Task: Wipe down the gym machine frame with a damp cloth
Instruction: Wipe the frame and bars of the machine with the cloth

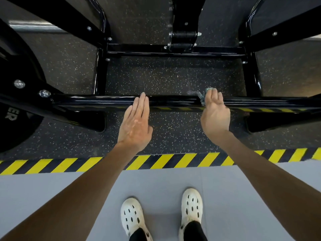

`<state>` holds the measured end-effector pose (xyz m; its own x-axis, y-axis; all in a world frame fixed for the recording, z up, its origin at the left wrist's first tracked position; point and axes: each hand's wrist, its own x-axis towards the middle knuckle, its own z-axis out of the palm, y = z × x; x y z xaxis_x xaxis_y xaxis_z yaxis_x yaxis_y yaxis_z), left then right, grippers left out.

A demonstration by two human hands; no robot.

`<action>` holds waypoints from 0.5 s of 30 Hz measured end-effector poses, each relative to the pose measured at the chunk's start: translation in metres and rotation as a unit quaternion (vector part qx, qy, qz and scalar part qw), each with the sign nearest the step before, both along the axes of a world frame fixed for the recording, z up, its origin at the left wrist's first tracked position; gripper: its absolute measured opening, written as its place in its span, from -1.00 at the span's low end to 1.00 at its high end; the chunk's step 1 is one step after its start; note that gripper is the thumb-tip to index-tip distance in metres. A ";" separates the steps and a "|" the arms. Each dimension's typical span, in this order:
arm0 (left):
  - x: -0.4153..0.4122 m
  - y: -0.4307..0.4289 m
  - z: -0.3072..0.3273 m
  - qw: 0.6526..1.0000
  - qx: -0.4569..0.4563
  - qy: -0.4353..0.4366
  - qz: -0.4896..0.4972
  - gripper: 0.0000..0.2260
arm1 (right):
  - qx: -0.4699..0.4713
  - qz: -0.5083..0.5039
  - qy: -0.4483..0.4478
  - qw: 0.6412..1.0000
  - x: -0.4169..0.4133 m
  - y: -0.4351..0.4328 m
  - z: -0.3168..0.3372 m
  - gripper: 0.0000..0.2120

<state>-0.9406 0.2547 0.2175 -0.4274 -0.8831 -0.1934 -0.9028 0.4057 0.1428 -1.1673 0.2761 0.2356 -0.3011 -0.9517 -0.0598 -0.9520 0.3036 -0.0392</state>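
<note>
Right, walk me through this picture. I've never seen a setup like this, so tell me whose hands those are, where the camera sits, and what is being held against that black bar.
The camera is worn on a person's head and looks down, so you see their own arms and white shoes. The black tubes are the gym machine frame, standing on speckled rubber floor behind yellow-and-black hazard tape. The right hand presses a cloth against the nearest crossbar; only a patterned corner of it shows past the fingers. The left hand holds nothing: it lies flat and open, fingertips at the same bar. At far left is part of a black weight plate.
</note>
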 end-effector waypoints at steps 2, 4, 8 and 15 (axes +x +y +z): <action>0.026 -0.001 -0.004 1.000 -0.006 -0.010 0.012 -0.20 | -0.012 0.015 0.007 1.000 0.023 -0.005 -0.004 -0.50; 0.047 -0.004 -0.006 0.999 -0.008 -0.025 0.020 -0.18 | -0.022 0.028 -0.001 0.999 0.050 -0.011 -0.006 -0.50; 0.078 -0.013 -0.009 0.998 -0.010 -0.046 0.047 -0.17 | 0.029 0.070 0.026 0.997 0.113 -0.025 -0.005 -0.29; 0.101 -0.031 -0.013 0.998 -0.026 -0.053 0.031 -0.18 | 0.059 0.140 0.046 0.987 0.172 -0.052 -0.002 -0.26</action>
